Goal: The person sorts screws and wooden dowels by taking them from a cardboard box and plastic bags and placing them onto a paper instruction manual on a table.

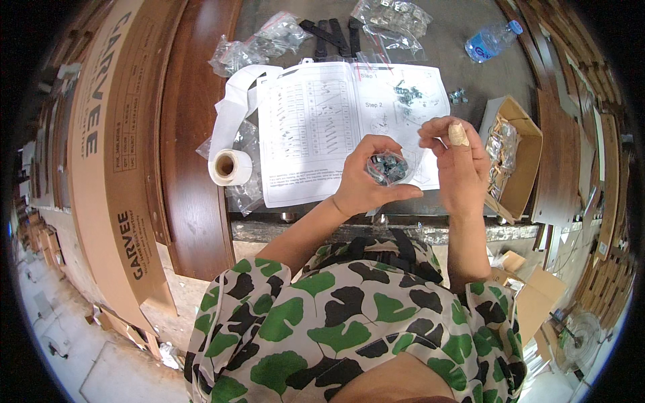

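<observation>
My left hand cups a small clear plastic bag of dark metal screws above the open instruction sheet. My right hand is raised just right of the bag, its fingers pinched together near the bag's top edge; whether it holds a small part I cannot tell. A bandage wraps one finger of that hand. A few loose screws lie on the sheet's right page.
A roll of white paper lies left of the sheet. Clear hardware bags and black strips sit at the back, with a water bottle at far right. An open cardboard box of bagged parts stands right; a dark wood panel and large carton at left.
</observation>
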Motion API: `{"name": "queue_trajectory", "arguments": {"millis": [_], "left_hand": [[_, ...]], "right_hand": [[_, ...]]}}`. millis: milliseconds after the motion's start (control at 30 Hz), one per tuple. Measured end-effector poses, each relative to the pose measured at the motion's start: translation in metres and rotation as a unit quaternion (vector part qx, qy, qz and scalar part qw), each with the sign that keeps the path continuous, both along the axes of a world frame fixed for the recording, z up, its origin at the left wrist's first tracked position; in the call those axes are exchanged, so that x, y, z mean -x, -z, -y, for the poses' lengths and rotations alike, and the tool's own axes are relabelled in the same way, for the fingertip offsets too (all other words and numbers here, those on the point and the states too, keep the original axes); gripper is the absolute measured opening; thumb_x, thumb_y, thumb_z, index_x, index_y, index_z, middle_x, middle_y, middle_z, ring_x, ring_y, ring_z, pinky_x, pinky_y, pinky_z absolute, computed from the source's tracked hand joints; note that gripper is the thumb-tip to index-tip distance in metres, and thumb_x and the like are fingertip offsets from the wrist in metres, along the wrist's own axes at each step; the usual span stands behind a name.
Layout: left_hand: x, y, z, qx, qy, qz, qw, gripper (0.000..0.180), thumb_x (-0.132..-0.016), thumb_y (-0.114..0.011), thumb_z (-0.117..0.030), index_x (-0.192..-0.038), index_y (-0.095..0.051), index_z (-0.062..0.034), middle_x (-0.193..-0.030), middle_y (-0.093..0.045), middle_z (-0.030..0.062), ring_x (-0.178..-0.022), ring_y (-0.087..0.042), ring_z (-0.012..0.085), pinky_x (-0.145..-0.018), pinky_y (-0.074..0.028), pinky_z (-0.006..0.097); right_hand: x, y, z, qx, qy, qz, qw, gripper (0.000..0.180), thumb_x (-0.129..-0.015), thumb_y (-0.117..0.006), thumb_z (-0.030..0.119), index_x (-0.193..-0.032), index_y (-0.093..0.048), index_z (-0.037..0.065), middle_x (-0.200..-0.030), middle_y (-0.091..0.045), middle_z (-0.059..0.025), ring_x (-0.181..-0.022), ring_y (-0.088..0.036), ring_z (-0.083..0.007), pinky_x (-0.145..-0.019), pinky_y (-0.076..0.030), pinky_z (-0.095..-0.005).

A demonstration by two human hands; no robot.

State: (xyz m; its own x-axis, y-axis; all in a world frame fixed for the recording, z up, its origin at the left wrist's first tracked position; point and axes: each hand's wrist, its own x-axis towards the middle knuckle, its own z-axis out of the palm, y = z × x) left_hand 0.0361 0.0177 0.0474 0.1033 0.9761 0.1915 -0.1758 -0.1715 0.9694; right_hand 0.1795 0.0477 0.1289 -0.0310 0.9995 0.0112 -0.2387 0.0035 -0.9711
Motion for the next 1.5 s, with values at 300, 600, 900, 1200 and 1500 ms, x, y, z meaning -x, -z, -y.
{"name": "queue_trajectory", "arguments": {"millis": [300, 600, 900, 1200, 1500], "left_hand": [[0.002, -0.012, -0.011, -0.067, -0.015, 0.003, 0.998, 0.066, -0.055, -0.09, -0.026, -0.103, -0.051, -0.0046, -0.093, -0.058, 0.0047, -0.082, -0.056, 0.0112, -0.073, -0.046, 0.025], [0.001, -0.007, -0.007, -0.1, -0.014, -0.039, 0.994, 0.074, -0.052, -0.089, -0.032, -0.109, -0.051, -0.0047, -0.096, -0.059, 0.0075, -0.085, -0.06, 0.0163, -0.073, -0.049, 0.028], [0.005, -0.001, -0.008, -0.082, 0.033, -0.006, 0.996, 0.092, -0.051, -0.09, -0.034, -0.123, -0.04, -0.0062, -0.103, -0.056, 0.009, -0.093, -0.057, 0.0181, -0.08, -0.046, 0.031], [-0.007, 0.012, 0.006, -0.011, 0.018, 0.007, 1.0, 0.088, -0.052, -0.09, -0.034, -0.12, -0.042, -0.0065, -0.105, -0.051, 0.0059, -0.095, -0.053, 0.0157, -0.082, -0.044, 0.03], [0.004, -0.013, 0.002, 0.007, 0.001, -0.024, 1.0, 0.06, -0.057, -0.088, -0.026, -0.103, -0.055, -0.0049, -0.094, -0.057, 0.0033, -0.084, -0.054, 0.0124, -0.077, -0.045, 0.026]], "right_hand": [[-0.019, 0.006, 0.02, 0.138, -0.147, 0.153, 0.968, 0.02, -0.091, -0.056, 0.02, -0.094, -0.059, 0.0, -0.073, -0.057, 0.0006, -0.061, -0.046, -0.0035, -0.052, -0.037, -0.0188], [-0.015, -0.009, 0.009, 0.065, -0.173, 0.283, 0.941, 0.01, -0.082, -0.06, 0.007, -0.079, -0.062, -0.003, -0.065, -0.056, 0.0016, -0.058, -0.045, -0.0028, -0.05, -0.036, -0.0193], [0.003, -0.025, 0.016, -0.086, -0.087, 0.349, 0.929, 0.004, -0.075, -0.06, 0.001, -0.073, -0.061, -0.002, -0.06, -0.056, -0.0026, -0.055, -0.048, -0.0034, -0.048, -0.037, -0.0201], [0.008, -0.031, 0.017, -0.023, -0.098, 0.267, 0.958, 0.007, -0.08, -0.06, 0.003, -0.075, -0.061, -0.002, -0.061, -0.056, 0.0011, -0.057, -0.046, -0.001, -0.048, -0.036, -0.0182], [-0.011, -0.018, 0.009, 0.033, -0.161, 0.21, 0.964, 0.007, -0.082, -0.061, 0.005, -0.079, -0.062, -0.001, -0.065, -0.058, 0.0017, -0.058, -0.047, -0.0012, -0.05, -0.036, -0.0177]]}}
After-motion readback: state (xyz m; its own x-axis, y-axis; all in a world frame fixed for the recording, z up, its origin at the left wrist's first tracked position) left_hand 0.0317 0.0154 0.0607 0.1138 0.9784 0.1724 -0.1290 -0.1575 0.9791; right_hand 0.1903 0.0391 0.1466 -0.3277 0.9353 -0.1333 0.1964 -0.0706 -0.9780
